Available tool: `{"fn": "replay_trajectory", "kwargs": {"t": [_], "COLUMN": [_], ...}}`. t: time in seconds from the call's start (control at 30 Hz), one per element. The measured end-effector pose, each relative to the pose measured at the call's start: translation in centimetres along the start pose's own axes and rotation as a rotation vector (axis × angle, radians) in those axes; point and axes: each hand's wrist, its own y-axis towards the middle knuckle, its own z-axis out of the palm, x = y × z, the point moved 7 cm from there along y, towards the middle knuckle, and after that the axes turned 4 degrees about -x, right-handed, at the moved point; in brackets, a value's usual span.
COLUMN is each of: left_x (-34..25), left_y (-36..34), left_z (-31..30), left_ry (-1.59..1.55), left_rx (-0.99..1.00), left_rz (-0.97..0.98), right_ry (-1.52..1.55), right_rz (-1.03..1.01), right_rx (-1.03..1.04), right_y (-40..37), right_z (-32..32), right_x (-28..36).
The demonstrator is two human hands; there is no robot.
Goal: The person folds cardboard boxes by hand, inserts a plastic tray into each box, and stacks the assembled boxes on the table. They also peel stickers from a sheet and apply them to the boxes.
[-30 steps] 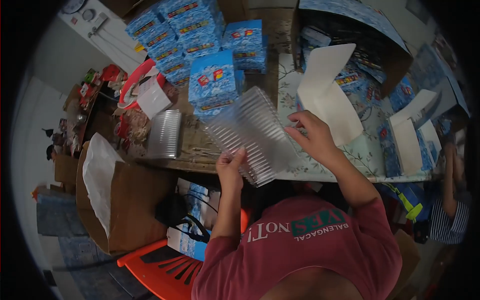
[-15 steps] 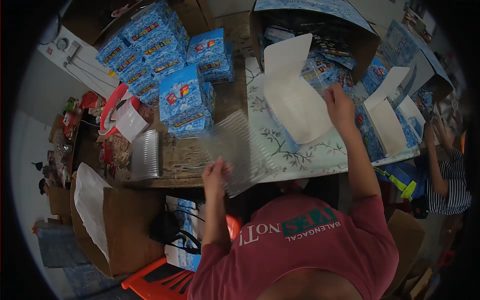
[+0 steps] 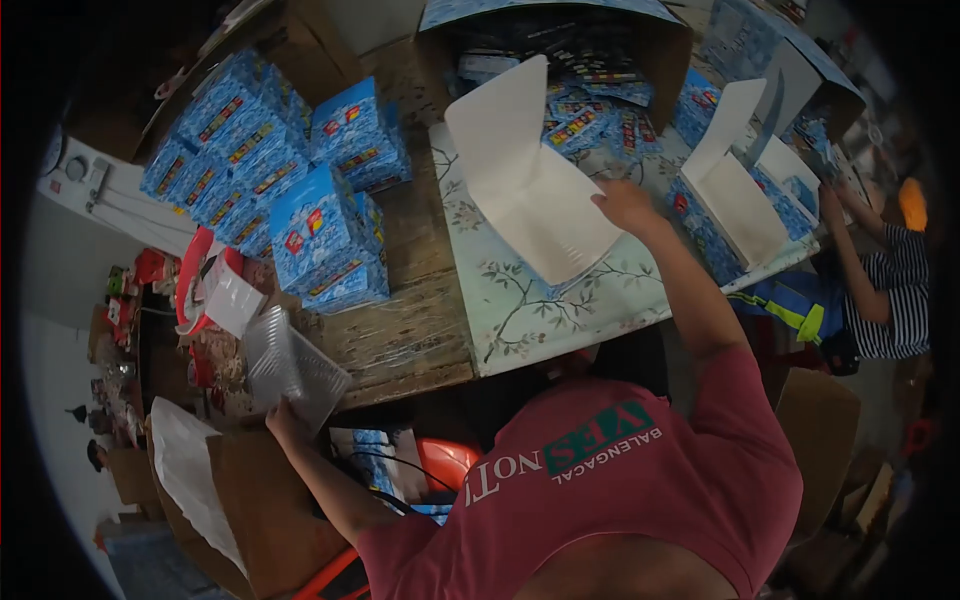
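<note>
– What's the left hand (image 3: 287, 420) gripping?
– A clear tray (image 3: 316, 386), by its edge, probably to avoid bending it, near the table's (image 3: 415, 335) left end.
– And the right hand (image 3: 628, 208)?
– Beside the open box (image 3: 520, 185), maybe steadying it; its grip I can't tell.

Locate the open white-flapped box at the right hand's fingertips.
In the head view, the open box is above centre, slightly right, on the floral tablecloth, its right edge by the right hand, blue packets behind.
</note>
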Motion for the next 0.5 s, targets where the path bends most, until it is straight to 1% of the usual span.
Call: {"fn": "replay_trajectory", "kwargs": {"t": [0.03, 0.1, 0.13, 0.17, 0.2, 0.27, 0.3, 0.33, 0.4, 0.43, 0.47, 0.5], "left_x": [0.0, -4.0, -5.8, -7.3, -7.7, -8.9, -10.0, -10.1, -11.2, -10.0, -10.8, -12.0], "left_y": [0.5, -1.7, -3.0, -4.0, -3.6, -3.9, -6.2, -7.3, -9.7, -8.8, -10.1, -12.3], "left_z": [0.5, 0.8, 1.7, 2.5, 3.4, 4.8, 6.8, 8.9, 12.7, 14.3, 15.8, 18.2], "left_ry": [0.036, 0.776, 0.801, 0.819, 0.807, 0.650, 0.440, 0.431, 0.249, 0.131, 0.130, 0.080], "left_rx": [-0.098, -0.401, -0.458, -0.523, -0.493, -0.494, -0.414, -0.402, -0.192, -0.117, -0.116, -0.068], "left_rz": [0.032, 0.222, 0.368, 0.511, 0.528, 0.686, 0.703, 0.697, 0.918, 0.972, 0.970, 0.938], "right_ry": [-0.015, -0.033, -0.054, 0.026, 0.110, 0.267, 0.274, 0.280, -0.051, -0.055, 0.017, 0.092], "right_rz": [0.034, 0.050, 0.091, 0.034, -0.028, 0.027, 0.081, 0.128, 0.126, 0.125, 0.252, 0.381], "right_rx": [-0.016, -0.096, -0.113, -0.094, -0.075, 0.067, 0.033, 0.001, -0.096, -0.095, -0.184, -0.271], "right_y": [-0.5, -2.6, -4.0, -5.3, -6.6, -9.7, -11.6, -13.3, -16.2, -16.9, -17.5, -17.7], "right_z": [-0.3, -4.5, -7.1, -9.7, -12.1, -16.0, -18.4, -20.7, -25.3, -26.2, -27.5, -28.4], "right_x": [-0.7, 0.7, -0.6, -1.2, -1.7, -6.1, -8.4, -10.7, -14.9, -17.0, -19.9, -22.3]}}
